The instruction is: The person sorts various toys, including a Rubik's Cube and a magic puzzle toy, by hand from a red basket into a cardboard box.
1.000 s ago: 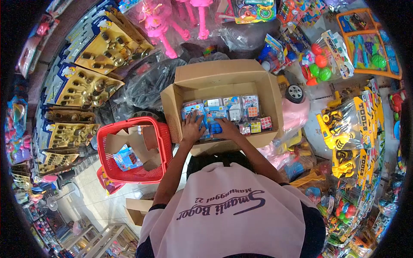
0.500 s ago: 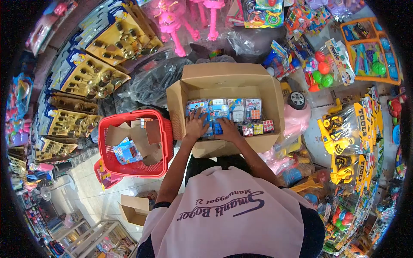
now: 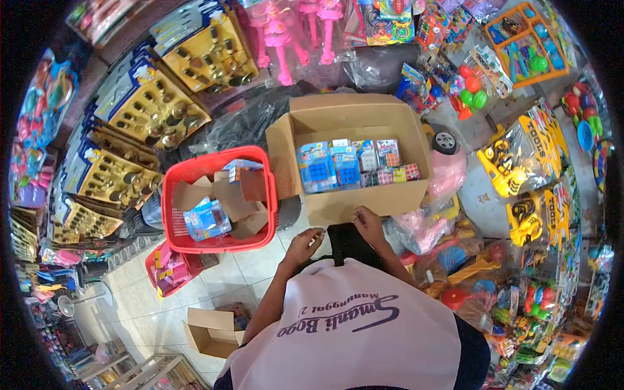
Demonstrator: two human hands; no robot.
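**Both hands out of the box, at its near wall**

The right hand [image 3: 368,223] sits at the near outer wall of the cardboard box [image 3: 351,123], fingers bunched and touching the cardboard just below the rim; whether it pinches anything I cannot tell. The left hand [image 3: 303,246] hangs lower and to the left, near the box's bottom corner, fingers loosely curled, holding nothing that shows.

Just beyond the right hand, inside the box, stand the cube packs [image 3: 316,168]: two blue cards on the left, smaller clear packs and loose coloured cubes toward the right, all leaning against the near wall.

Left of the left hand, beside the box, is a red basket [image 3: 174,195] with cardboard scraps and a blue pack [image 3: 207,219] in it. Nearer the person, on the tiled floor, lies a small open carton [image 3: 211,329]. Right of the right hand, bagged yellow toy trucks [image 3: 513,162] are piled among other toys.
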